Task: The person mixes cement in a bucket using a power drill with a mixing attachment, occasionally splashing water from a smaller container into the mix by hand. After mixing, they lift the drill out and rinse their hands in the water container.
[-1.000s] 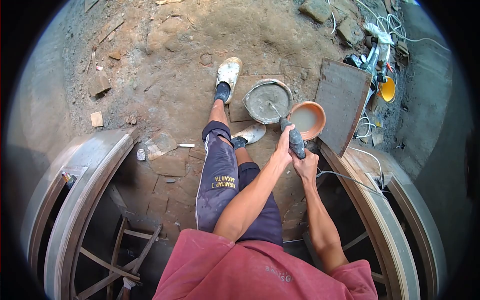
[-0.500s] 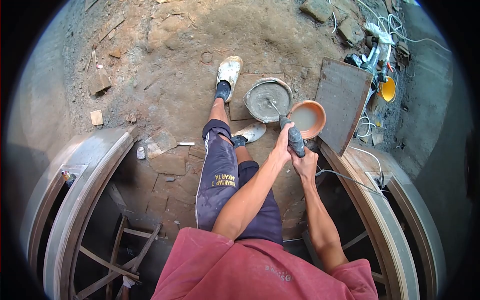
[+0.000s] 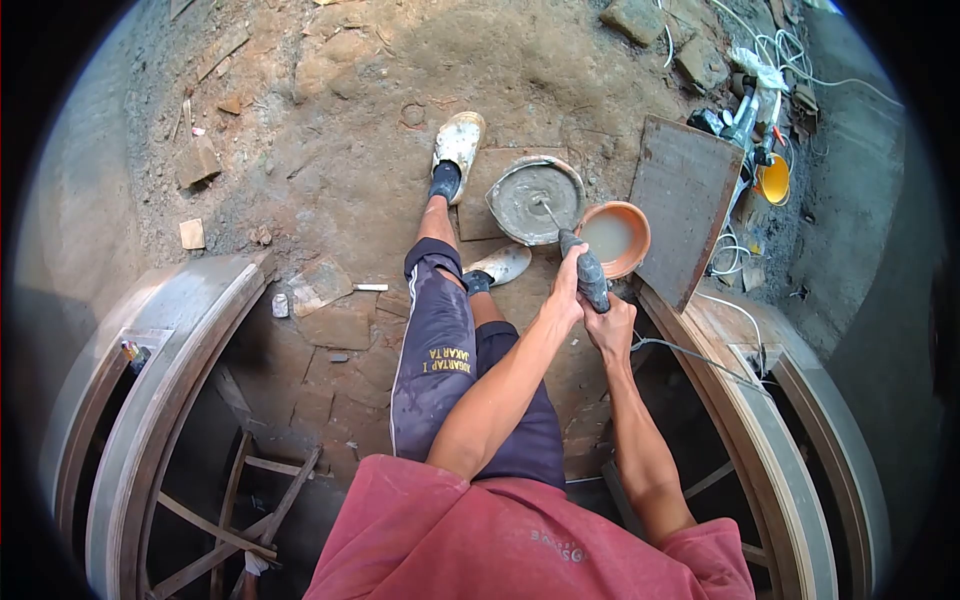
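Observation:
Both my hands are closed around a dark power drill (image 3: 591, 273) with a thin metal mixing rod (image 3: 550, 214). My left hand (image 3: 566, 285) grips its front part. My right hand (image 3: 611, 322) is wrapped round the rear handle, where a cable comes out. The rod slants down into wet grey mortar (image 3: 530, 200) in a bucket (image 3: 569, 168) between my feet and the board; its lower end is hidden in the mix. Touching or very near this bucket is an orange bucket (image 3: 645, 240) with cloudy water.
A flat board (image 3: 690, 190) lies to the right of the buckets. Beyond it are white cables (image 3: 735, 255), tools and a yellow container (image 3: 775, 180). Wooden frames (image 3: 190, 370) curve along both sides, with a small white jar (image 3: 280, 305) near the left one. Rubble lies on the dirt floor.
The mortar's surface and the rod look slightly different in the bucket. My hands and the drill keep almost the same place.

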`<action>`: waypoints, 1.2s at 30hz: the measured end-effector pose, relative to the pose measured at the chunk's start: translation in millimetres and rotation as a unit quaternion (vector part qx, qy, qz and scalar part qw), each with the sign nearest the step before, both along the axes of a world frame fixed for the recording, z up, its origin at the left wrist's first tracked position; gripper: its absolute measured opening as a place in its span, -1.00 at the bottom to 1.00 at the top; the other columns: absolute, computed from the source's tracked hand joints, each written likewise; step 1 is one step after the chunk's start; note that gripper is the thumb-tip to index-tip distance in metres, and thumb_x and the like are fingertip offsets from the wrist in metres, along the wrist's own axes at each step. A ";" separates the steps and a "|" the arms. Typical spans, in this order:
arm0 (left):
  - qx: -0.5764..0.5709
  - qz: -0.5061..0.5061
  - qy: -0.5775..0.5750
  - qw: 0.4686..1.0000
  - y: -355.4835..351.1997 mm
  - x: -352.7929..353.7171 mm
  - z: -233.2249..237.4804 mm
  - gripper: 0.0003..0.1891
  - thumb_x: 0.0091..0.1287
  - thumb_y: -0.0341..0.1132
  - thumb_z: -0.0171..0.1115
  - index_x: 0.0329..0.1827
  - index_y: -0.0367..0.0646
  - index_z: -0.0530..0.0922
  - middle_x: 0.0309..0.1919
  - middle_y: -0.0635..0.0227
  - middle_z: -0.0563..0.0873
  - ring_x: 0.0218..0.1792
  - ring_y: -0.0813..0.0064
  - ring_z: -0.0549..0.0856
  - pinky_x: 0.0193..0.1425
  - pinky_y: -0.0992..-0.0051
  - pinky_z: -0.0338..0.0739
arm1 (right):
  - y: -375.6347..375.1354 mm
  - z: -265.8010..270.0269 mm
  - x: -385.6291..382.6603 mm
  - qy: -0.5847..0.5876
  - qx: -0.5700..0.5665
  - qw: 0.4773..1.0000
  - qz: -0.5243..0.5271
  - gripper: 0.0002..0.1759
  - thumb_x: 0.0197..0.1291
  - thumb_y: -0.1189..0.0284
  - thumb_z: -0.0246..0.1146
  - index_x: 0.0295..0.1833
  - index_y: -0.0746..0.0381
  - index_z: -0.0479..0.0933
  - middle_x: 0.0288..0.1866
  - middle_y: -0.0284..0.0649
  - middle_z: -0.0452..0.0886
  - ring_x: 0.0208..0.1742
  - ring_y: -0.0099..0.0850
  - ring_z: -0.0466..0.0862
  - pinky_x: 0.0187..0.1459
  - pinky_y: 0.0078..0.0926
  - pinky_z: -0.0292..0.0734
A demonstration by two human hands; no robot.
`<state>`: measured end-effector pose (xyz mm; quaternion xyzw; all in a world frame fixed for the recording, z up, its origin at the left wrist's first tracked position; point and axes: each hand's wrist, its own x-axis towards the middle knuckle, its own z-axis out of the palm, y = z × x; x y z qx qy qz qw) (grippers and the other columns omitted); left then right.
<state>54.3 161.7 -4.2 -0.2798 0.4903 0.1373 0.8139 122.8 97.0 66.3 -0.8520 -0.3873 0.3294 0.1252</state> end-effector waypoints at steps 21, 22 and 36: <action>0.002 0.004 0.023 1.000 -1.7 -4.0 -5.3 -0.64 0.20 0.08 0.32 -0.36 -0.03 0.53 -0.54 0.33 0.63 -0.55 0.34 0.63 -0.37 0.31 0.62 | 4.2 2.8 -5.5 0.001 -0.009 1.000 0.007 -0.57 0.04 0.22 0.49 -0.37 0.45 0.63 -0.52 0.21 0.59 -0.38 0.08 0.71 -0.37 -0.20 0.55; 0.003 0.004 0.022 1.000 -0.8 -3.4 -4.3 -0.64 0.20 0.08 0.32 -0.36 -0.03 0.53 -0.54 0.33 0.63 -0.55 0.34 0.63 -0.37 0.31 0.62 | 3.2 1.3 -4.9 -0.003 -0.008 1.000 0.006 -0.57 0.04 0.21 0.50 -0.37 0.44 0.63 -0.52 0.21 0.59 -0.39 0.08 0.71 -0.37 -0.20 0.55; -0.013 0.015 -0.005 1.000 -1.7 -1.8 -5.5 -0.63 0.19 0.08 0.32 -0.36 -0.04 0.53 -0.55 0.32 0.62 -0.55 0.33 0.63 -0.39 0.33 0.61 | 7.0 4.2 -2.2 -0.012 -0.027 0.999 0.017 -0.57 0.04 0.21 0.50 -0.38 0.43 0.63 -0.53 0.21 0.59 -0.40 0.09 0.70 -0.37 -0.18 0.55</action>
